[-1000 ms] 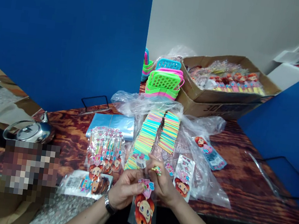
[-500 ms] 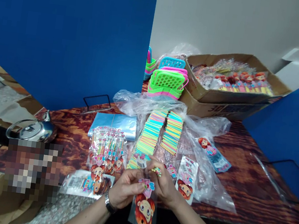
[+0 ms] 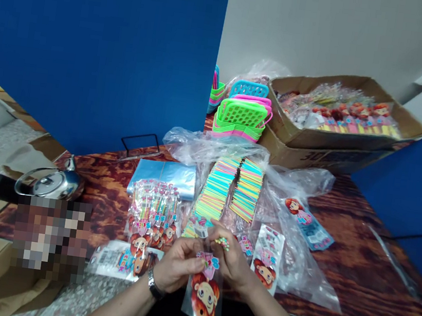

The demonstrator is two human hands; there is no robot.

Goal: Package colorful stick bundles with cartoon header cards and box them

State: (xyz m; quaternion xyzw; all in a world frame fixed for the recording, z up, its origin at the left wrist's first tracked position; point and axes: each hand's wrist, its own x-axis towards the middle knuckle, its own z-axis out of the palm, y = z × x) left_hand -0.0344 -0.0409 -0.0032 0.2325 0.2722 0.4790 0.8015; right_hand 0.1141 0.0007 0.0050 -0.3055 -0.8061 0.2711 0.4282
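Note:
My left hand (image 3: pixel 180 265), with a watch on its wrist, pinches a clear printed bag (image 3: pixel 205 294) showing a red-haired cartoon figure. Close beside it, my right hand (image 3: pixel 234 259) is closed around a small bundle of thin coloured sticks (image 3: pixel 222 242), whose ends show at the fingers; its fingertips meet the bag's upper end. Just beyond the hands lie two rows of coloured sticks (image 3: pixel 217 187) on clear plastic. Filled bags of sticks (image 3: pixel 153 207) are piled to the left. A white-backed printed bag (image 3: pixel 267 256) lies right of my right hand.
Green, pink and blue baskets (image 3: pixel 242 115) are stacked at the back, beside an open carton (image 3: pixel 337 141) of packed bags. A metal kettle (image 3: pixel 54 184) stands left. Blue plastic sleeves (image 3: pixel 164 176) lie behind the filled bags. Loose clear plastic (image 3: pixel 298 263) spreads right.
The view has shifted slightly, so the table items appear a little further right. Both hands keep nearly the same pose, still holding the bag and the sticks.

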